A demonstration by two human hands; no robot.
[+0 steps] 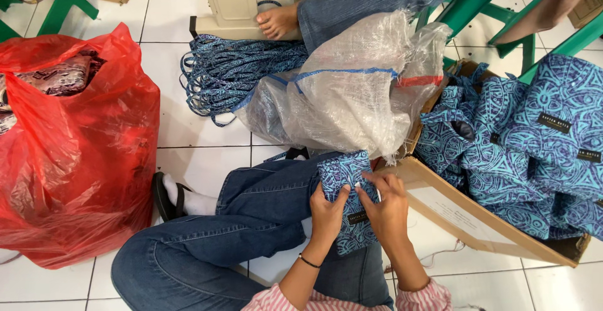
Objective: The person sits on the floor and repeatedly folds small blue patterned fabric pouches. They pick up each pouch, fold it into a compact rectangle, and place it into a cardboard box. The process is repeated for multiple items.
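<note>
A small blue and purple patterned fabric pouch [349, 171] with a black label rests on my jeans-clad lap. My left hand [327, 212] grips its left side with the thumb on top. My right hand [387, 209] pinches its upper right edge. Both hands are closed on the fabric, touching each other over the pouch. A thin black band circles my left wrist.
A cardboard box [477, 223] at right holds several matching pouches [534, 154]. A clear plastic sack [352, 91] lies above my lap, beside a pile of blue patterned straps [223, 72]. A red plastic bag [75, 148] sits left. Another person's bare foot [278, 21] rests near green furniture legs [502, 16].
</note>
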